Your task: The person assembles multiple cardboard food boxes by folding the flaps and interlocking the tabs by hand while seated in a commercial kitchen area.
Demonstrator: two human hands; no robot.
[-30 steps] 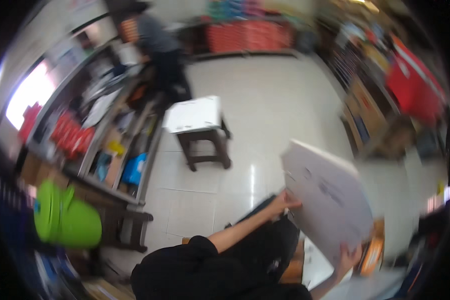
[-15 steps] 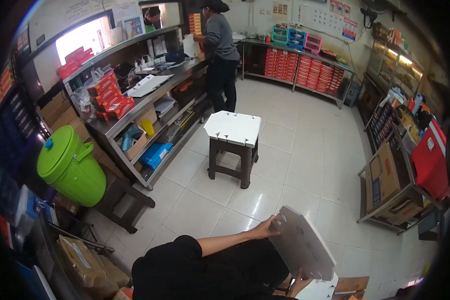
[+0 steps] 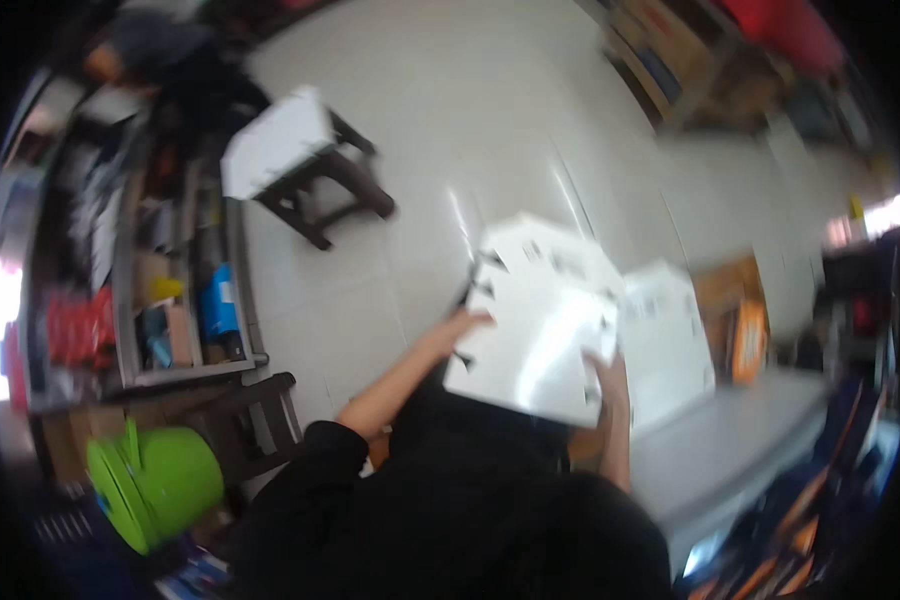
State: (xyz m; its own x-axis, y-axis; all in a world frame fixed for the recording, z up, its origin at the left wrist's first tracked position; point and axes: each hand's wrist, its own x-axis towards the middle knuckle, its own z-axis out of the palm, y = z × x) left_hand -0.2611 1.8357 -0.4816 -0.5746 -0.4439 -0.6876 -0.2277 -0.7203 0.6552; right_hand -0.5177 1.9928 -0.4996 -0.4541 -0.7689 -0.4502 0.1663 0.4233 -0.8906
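In front of my body I hold a stack of flat white cardboard blanks [image 3: 535, 330] with cut corners and small dark notches along its sides. My left hand [image 3: 458, 332] grips its left edge, thumb on top. My right hand [image 3: 610, 378] clasps its lower right side. The stack's broad face is turned up and catches a glare. Just beyond my right hand, a second lot of similar white blanks [image 3: 665, 340] leans upright. More white blanks [image 3: 280, 145] lie on top of a dark brown stool [image 3: 340, 185] at the upper left. Motion blurs the picture.
On the left stands a metal shelf counter [image 3: 190, 375] with a blue package [image 3: 220, 305]. A lime-green lidded bucket [image 3: 170, 480] is at lower left, beside another dark stool [image 3: 255, 420]. To my right are a grey surface [image 3: 730, 440] and a brown carton [image 3: 740, 290]. A person [image 3: 185, 70] stands at upper left.
My view has swung down and to the right. The stack I hold has turned from edge-up to face-up, and both hands now grip its sides.
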